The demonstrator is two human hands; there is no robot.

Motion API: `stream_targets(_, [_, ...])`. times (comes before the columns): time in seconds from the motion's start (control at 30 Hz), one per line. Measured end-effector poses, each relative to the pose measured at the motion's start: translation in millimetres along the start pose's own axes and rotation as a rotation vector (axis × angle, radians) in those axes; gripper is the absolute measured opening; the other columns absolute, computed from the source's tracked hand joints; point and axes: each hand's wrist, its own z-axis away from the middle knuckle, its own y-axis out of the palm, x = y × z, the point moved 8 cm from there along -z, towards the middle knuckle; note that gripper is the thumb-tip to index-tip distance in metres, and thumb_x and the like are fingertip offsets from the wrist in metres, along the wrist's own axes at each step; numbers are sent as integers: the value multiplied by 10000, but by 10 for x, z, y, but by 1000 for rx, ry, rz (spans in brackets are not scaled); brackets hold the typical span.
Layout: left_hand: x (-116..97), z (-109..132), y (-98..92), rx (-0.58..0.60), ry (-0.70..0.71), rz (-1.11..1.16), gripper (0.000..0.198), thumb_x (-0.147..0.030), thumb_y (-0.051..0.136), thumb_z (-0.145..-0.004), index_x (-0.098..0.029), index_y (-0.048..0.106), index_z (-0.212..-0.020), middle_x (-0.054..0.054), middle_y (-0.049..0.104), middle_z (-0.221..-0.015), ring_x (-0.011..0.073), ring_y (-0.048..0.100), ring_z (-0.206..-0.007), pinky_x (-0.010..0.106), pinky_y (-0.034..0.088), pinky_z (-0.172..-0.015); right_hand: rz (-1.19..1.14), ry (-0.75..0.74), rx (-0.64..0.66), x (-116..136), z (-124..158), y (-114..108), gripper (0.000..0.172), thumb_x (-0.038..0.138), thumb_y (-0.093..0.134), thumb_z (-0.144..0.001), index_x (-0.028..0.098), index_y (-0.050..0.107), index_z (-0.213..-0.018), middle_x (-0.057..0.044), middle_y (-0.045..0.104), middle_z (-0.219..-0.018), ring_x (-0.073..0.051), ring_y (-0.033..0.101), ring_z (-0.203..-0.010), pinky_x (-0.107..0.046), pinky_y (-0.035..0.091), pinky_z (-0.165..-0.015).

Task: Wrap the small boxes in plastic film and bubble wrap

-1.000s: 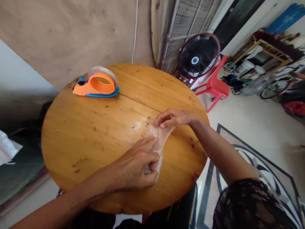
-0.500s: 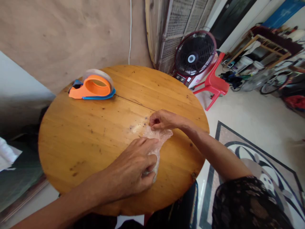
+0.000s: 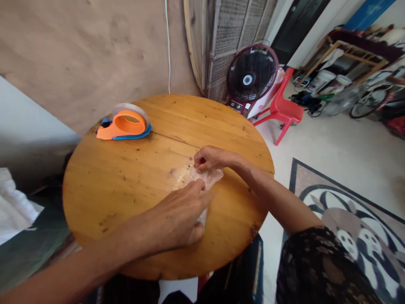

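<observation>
A crumpled piece of clear bubble wrap lies on the round wooden table, partly covered by both hands. At its far end, my right hand pinches the edge of the wrap between thumb and fingers. Nearer to me, my left hand lies over the wrap with its fingers curled in on it; the fingertips are mostly hidden. Whatever the wrap may enclose cannot be made out. An orange and blue tape dispenser carrying a roll of tape stands at the table's far left, apart from both hands.
Beyond the table on the right are a fan and a red plastic chair. A wooden board rises behind the table. White crumpled material sits off the left edge. Panda-patterned floor tiles show at lower right.
My left hand's outstretched fingers have curled in on the wrap. My right hand keeps its pinch at the far end. The whole view has shifted slightly.
</observation>
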Motion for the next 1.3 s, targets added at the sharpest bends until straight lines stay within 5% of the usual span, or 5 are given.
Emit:
stream_targets(0.43, [195,105,123,-111,-144,85,629,-243,555,-743,-140,445,-1354,164,567,-1301,319,524,-1216,537,466,-1054,-90,-121,73,-57,-18,-59,136,209,557,-785,129,661,-746,23,576,-648,-90,479,-620,-213,355,-586])
stream_targets(0.57, [252,108,135,-120,-164,100,613,-263,569,-742,-151,473,-1338,142,596,-1242,315,540,-1172,541,480,-1030,-273,-65,173,-119,47,-122,325,410,558,-880,124,710,-854,-14,629,-690,-102,511,-612,-219,384,-556])
stream_targets(0.7, [268,91,128,-85,-158,95,611,-276,573,-741,-137,491,-1331,135,613,-1201,310,550,-1140,519,483,-1031,-229,-76,231,-97,63,-104,403,528,670,-819,138,720,-908,-23,675,-776,-109,554,-690,-217,406,-609])
stream_targets(1.0, [277,135,135,-87,-169,88,584,-297,570,-780,-149,495,-1341,136,600,-1220,313,538,-1152,516,483,-1026,-128,-108,2,-75,-25,13,231,366,665,-757,143,619,-721,38,546,-634,-86,455,-608,-224,319,-586])
stream_targets(1.3, [197,342,180,-414,-112,-29,537,-214,600,-791,-192,518,-1321,163,467,-1400,328,497,-1203,527,493,-1006,197,10,-227,12,74,22,43,187,600,-743,162,633,-732,14,604,-695,-92,464,-630,-240,261,-601])
